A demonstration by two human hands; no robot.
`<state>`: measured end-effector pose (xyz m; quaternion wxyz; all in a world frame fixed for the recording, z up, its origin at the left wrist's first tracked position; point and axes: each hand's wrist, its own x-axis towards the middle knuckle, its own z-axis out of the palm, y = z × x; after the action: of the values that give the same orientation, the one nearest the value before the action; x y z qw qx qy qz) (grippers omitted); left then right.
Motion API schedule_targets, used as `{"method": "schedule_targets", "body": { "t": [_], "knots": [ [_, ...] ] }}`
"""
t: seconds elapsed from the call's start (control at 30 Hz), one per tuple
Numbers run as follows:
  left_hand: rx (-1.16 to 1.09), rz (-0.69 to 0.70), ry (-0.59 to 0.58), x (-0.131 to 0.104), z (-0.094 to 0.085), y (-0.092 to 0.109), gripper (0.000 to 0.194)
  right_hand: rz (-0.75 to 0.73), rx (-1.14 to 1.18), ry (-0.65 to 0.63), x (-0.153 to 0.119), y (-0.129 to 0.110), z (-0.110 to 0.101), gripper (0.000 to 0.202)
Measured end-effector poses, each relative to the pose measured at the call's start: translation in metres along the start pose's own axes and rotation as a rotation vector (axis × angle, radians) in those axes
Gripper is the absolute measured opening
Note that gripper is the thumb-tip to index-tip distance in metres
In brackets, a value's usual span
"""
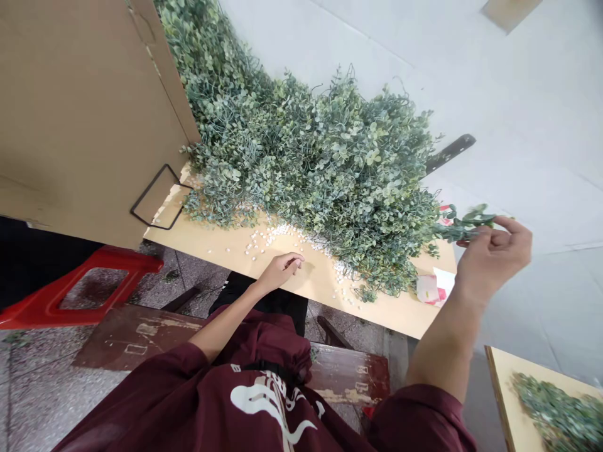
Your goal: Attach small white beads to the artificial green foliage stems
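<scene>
My right hand [497, 257] is raised at the right end of the table, its fingers pinched on an artificial leafy sprig [464, 225]. That sprig stretches left towards a big heap of similar greenery [320, 150] on the table. My left hand [281, 270] hovers at the table's front edge with its fingers curled together. Whatever it holds, if anything, is too small or hidden to make out. Small white pellets [277, 232] lie scattered between the left hand and the heap.
A large cardboard box [85, 113] stands at the left, beside a black wire frame [160, 198]. Behind the heap a dark handle [452, 154] sticks out. Red-and-white scraps [429, 289] lie at the table's right end. A second table [506, 402] holds more greenery. Below are a red stool [117, 273] and wooden bench [136, 336].
</scene>
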<state>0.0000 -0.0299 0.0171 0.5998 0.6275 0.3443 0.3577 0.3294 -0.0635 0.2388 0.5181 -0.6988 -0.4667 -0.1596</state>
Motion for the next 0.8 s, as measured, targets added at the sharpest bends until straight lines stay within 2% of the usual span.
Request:
{"method": "schedule_targets", "body": {
  "t": [0.17,0.23,0.33,0.4,0.53,0.67,0.8],
  "knots": [
    [0.012,-0.002,0.002,-0.001,0.000,0.001,0.035,0.067,0.077,-0.051,0.001,-0.003,0.009,0.031],
    [0.015,0.002,0.000,-0.001,0.001,0.001,0.034,0.183,0.218,-0.047,0.004,0.005,0.017,0.031],
    [0.007,0.010,0.009,-0.001,0.000,0.000,0.033,0.447,0.480,-0.053,0.015,0.023,0.027,0.032],
    [0.000,0.012,0.014,-0.001,0.000,0.000,0.033,0.521,0.511,-0.062,0.021,0.032,0.031,0.032],
    [0.000,0.011,0.013,0.000,0.000,0.000,0.033,0.457,0.472,-0.037,0.020,0.037,0.031,0.030],
    [0.003,0.006,0.015,0.000,-0.001,0.002,0.033,0.417,0.442,-0.102,0.009,0.028,0.029,0.035],
    [0.004,0.004,0.009,-0.001,-0.001,0.002,0.034,0.363,0.397,-0.116,0.001,0.020,0.028,0.031]
  ]
}}
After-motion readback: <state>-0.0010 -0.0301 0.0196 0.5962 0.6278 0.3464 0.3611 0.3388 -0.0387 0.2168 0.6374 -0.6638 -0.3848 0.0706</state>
